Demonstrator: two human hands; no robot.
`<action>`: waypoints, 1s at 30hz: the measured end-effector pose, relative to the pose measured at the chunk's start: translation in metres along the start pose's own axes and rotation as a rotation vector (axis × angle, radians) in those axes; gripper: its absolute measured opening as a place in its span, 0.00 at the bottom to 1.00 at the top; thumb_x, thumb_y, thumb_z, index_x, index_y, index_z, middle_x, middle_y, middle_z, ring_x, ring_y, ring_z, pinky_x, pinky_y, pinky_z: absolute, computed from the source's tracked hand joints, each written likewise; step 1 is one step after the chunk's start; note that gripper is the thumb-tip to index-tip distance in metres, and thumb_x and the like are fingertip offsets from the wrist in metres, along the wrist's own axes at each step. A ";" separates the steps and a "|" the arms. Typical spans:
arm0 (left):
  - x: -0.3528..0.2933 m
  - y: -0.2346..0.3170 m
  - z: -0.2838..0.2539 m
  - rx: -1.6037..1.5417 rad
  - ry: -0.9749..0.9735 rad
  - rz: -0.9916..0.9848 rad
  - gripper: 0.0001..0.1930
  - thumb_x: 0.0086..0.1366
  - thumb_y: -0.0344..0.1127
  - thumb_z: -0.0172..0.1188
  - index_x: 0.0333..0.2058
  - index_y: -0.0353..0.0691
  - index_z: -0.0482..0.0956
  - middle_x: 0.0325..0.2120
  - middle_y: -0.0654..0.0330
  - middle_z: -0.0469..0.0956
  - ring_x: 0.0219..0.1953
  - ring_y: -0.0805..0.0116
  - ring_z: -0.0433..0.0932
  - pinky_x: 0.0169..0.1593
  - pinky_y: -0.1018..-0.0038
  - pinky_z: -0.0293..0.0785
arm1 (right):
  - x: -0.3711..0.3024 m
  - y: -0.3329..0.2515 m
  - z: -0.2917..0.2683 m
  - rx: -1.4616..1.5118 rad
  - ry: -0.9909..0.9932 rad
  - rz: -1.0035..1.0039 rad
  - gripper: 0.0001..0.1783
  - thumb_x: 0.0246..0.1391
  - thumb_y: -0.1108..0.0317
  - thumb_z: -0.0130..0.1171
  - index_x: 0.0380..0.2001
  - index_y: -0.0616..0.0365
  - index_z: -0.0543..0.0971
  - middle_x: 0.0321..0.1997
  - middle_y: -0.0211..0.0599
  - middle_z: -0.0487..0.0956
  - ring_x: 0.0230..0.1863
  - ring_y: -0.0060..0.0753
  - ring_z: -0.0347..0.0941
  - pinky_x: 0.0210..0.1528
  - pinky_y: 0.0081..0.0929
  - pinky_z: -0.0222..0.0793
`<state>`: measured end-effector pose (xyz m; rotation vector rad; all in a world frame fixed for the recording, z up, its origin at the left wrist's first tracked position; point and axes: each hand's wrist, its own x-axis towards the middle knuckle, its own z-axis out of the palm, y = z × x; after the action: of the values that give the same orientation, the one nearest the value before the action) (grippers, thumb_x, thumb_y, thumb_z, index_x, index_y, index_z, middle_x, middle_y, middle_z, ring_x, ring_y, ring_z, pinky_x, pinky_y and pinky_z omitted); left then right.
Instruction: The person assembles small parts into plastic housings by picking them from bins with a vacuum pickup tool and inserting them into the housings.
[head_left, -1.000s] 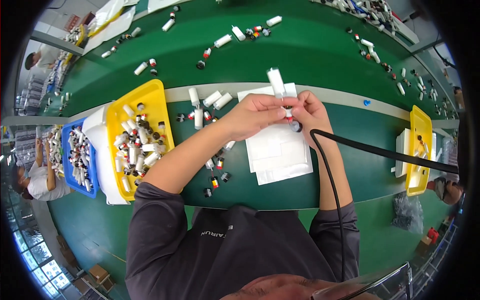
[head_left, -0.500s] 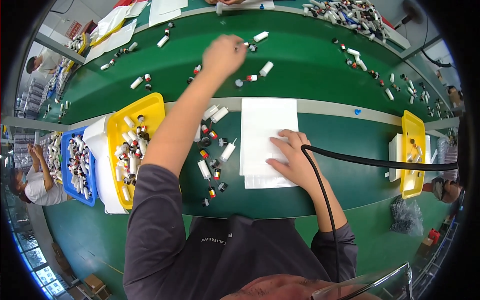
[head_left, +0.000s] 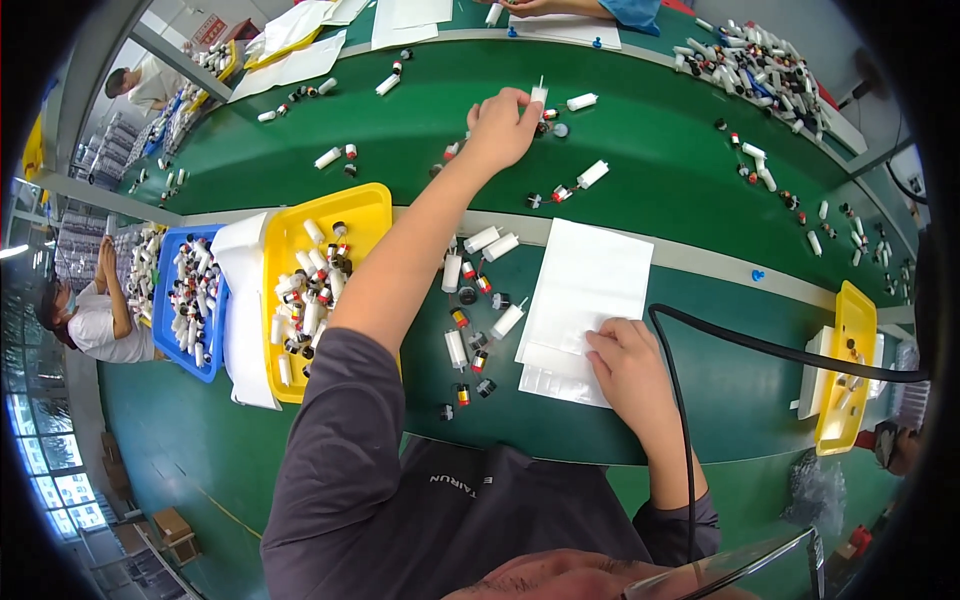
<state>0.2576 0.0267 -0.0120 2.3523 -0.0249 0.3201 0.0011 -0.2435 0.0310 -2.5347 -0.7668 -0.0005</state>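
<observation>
The left hand's (head_left: 503, 130) fingers pinch a white cylinder (head_left: 539, 95) (thin tip upward) over the green table (head_left: 690, 205); the right hand's (head_left: 634, 372), loosely spread, touch white sheets (head_left: 590, 285); yellow (head_left: 368, 212) and blue trays (head_left: 206, 369) hold jumbled white cylinders and dark pieces.

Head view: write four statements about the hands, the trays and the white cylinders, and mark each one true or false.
1. The right hand rests on the white sheets. True.
2. The left hand is in the blue tray. False: it is over the green belt, fingertips at a white cylinder.
3. The blue tray stands left of the large yellow tray. True.
4. White cylinders lie only in trays. False: others lie loose on the belt and table.
</observation>
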 end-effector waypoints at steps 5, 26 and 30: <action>-0.076 0.066 -0.016 -1.074 -0.162 0.084 0.17 0.78 0.48 0.48 0.51 0.39 0.63 0.33 0.60 0.79 0.41 0.66 0.80 0.49 0.63 0.75 | -0.006 -0.009 0.000 -0.044 -0.045 0.070 0.12 0.48 0.76 0.66 0.38 0.65 0.80 0.42 0.42 0.77 0.47 0.49 0.73 0.51 0.39 0.71; -0.178 0.073 0.031 -1.410 -0.635 -0.809 0.14 0.78 0.47 0.46 0.43 0.41 0.63 0.28 0.65 0.69 0.22 0.76 0.68 0.59 0.56 0.79 | -0.005 0.018 -0.003 0.340 -0.017 0.092 0.06 0.53 0.75 0.64 0.33 0.61 0.76 0.37 0.39 0.76 0.37 0.39 0.75 0.40 0.32 0.71; -0.177 0.076 0.031 -1.433 -0.650 -0.849 0.14 0.79 0.47 0.45 0.41 0.41 0.63 0.30 0.63 0.72 0.22 0.75 0.70 0.60 0.54 0.78 | -0.004 0.045 -0.011 0.756 -0.004 0.514 0.07 0.60 0.70 0.62 0.34 0.61 0.75 0.28 0.30 0.75 0.29 0.23 0.68 0.33 0.23 0.67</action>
<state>0.0849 -0.0627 -0.0227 0.8009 0.3153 -0.6876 0.0224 -0.2834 0.0198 -1.9193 -0.0519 0.3892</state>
